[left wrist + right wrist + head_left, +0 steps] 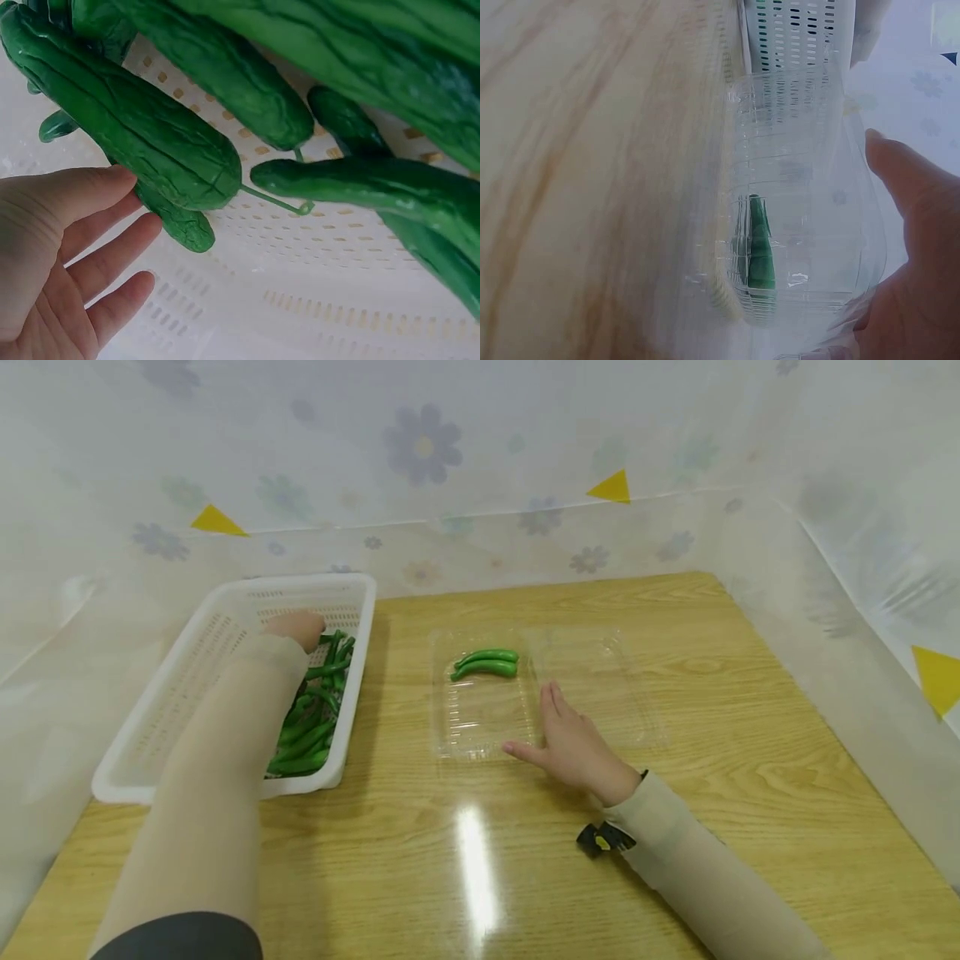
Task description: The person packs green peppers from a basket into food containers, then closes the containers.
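Note:
Inside a white plastic basket [360, 610] at the left, my left hand [296, 628] reaches down among long green peppers [307, 739]. Seen from the left wrist, the left hand's thumb lies on the edge of a wrinkled green pepper [127, 120] with the index finger behind it, pinching it. Two glossy green peppers [486, 662] lie side by side in the upper part of an opened clear plastic clamshell box [487, 727]. My right hand [573, 743], fingers extended, rests at the middle fold of that box, its thumb over the near edge.
The box's other half, the clear lid [600, 685], lies flat to the right. Under everything is a wood-grain table [750, 735]. Flower-patterned white sheeting [480, 543] rises behind and at both sides, with yellow triangles [611, 487] on it. The basket has slotted walls.

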